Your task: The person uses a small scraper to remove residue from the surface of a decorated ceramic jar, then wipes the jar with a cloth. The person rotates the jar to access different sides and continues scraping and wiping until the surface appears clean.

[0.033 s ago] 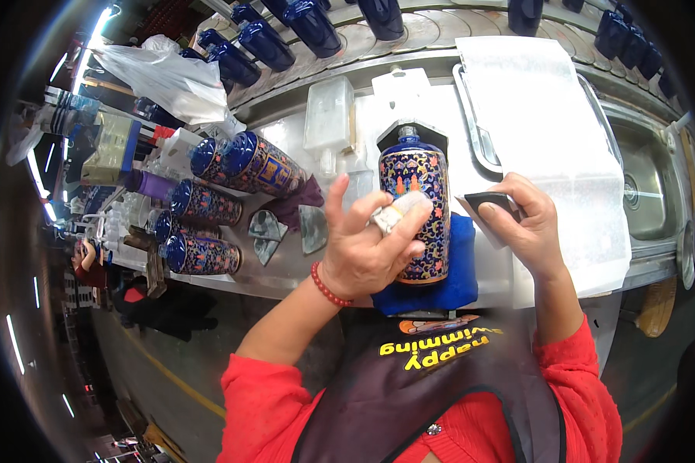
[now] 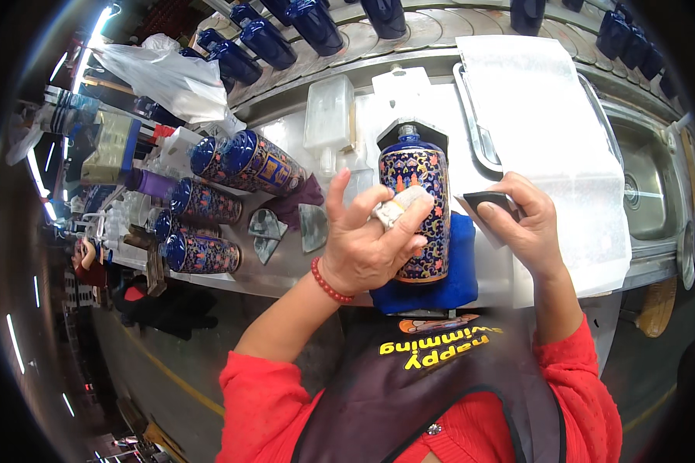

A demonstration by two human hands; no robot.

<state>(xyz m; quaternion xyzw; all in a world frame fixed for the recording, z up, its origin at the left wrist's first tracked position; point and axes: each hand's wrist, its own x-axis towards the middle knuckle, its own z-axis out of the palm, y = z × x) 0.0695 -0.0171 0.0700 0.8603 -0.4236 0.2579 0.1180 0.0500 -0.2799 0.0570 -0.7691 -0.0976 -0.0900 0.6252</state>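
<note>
A bottle (image 2: 434,174) with a glossy blue shoulder, a clear neck and a colourful floral pattern lies in front of me, its neck pointing away. Its lower end rests on a folded blue cloth (image 2: 462,262). My left hand (image 2: 367,251) is bent over the bottle's left side, with a white wad (image 2: 390,210), like cloth or tape, at its fingers against the pattern. One finger sticks up apart from the others. To the right of the bottle, my right hand (image 2: 529,228) pinches a flat dark scraper (image 2: 486,202) with a pale edge, held clear of the bottle.
Several patterned bottles (image 2: 205,255) lie at the left, near a purple cloth (image 2: 297,204) and patterned sheet pieces (image 2: 266,231). A clear plastic box (image 2: 329,116) stands behind. White paper (image 2: 548,139) covers the right side, beside a metal sink (image 2: 645,185). Plain blue bottles (image 2: 314,27) line a conveyor (image 2: 432,35).
My left fingers and the white wad have shifted very slightly on the bottle. The right hand and scraper stay where they were.
</note>
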